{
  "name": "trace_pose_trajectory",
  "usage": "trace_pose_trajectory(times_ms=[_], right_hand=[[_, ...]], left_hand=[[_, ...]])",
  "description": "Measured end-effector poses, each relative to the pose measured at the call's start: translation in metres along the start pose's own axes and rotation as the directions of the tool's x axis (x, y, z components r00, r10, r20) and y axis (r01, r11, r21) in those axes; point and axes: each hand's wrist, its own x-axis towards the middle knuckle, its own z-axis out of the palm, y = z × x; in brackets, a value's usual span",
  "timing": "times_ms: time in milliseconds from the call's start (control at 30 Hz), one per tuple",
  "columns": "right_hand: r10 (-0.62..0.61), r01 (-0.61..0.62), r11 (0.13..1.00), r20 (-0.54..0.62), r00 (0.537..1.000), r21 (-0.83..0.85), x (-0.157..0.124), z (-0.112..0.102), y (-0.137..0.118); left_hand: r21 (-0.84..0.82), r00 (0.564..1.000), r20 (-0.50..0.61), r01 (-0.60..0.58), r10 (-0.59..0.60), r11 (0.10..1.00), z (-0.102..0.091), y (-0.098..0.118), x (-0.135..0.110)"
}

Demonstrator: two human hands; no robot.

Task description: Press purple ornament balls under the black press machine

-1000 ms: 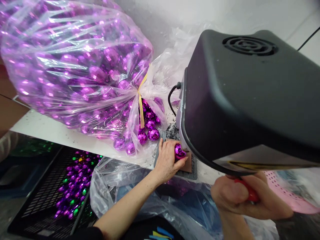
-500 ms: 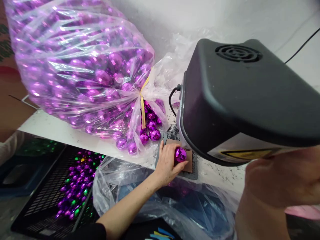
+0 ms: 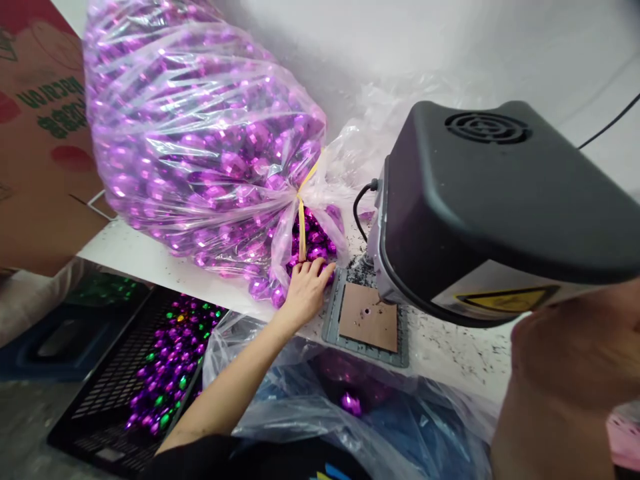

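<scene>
My left hand [image 3: 306, 288] reaches into the open mouth of a big clear plastic bag [image 3: 200, 140] full of shiny purple faceted balls [image 3: 313, 243]. Its fingers curl over the loose balls there; I cannot see whether they hold one. My right hand [image 3: 575, 347] is raised at the right, closed under the front of a black press machine [image 3: 500, 200]; what it grips is hidden. The machine's grey base plate [image 3: 333, 313] with its brown pad [image 3: 369, 315] lies bare. One purple ball [image 3: 350, 402] lies in the clear bag [image 3: 400, 413] below the table edge.
A yellow tie [image 3: 301, 220] cinches the big bag. A black crate [image 3: 145, 373] with purple and green balls sits lower left. A cardboard box [image 3: 35, 133] stands at far left. Black specks litter the white table [image 3: 450, 347]. A pink basket [image 3: 623, 433] shows at right.
My left hand held a purple ball on the pad under the machine; now the pad is bare, the hand has moved left to the bag's mouth, and a ball lies in the lower bag.
</scene>
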Motion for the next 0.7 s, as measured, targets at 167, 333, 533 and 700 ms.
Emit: trace_pose_trajectory(times_ms=[167,333,533,700], right_hand=[[0.015,-0.015,1.0,0.014,1.0,-0.002,0.004,0.004,-0.004],[0.06,-0.06,0.997,0.01,0.998,0.042,0.009,0.007,-0.006],[-0.001,0.0,1.0,0.07,0.998,0.009,0.015,0.008,-0.009],[-0.028,0.027,0.999,0.039,0.999,0.018,0.018,0.009,-0.014]], left_hand=[[-0.595,0.99,-0.023,0.097,-0.138,0.798,-0.009,0.014,-0.008],[-0.844,0.898,0.394,0.438,-0.195,0.311,-0.007,0.04,-0.022],[-0.823,0.912,0.315,0.4,-0.262,0.404,0.014,0.051,-0.019],[-0.697,0.984,0.092,0.173,-0.152,0.696,0.024,0.065,-0.029]])
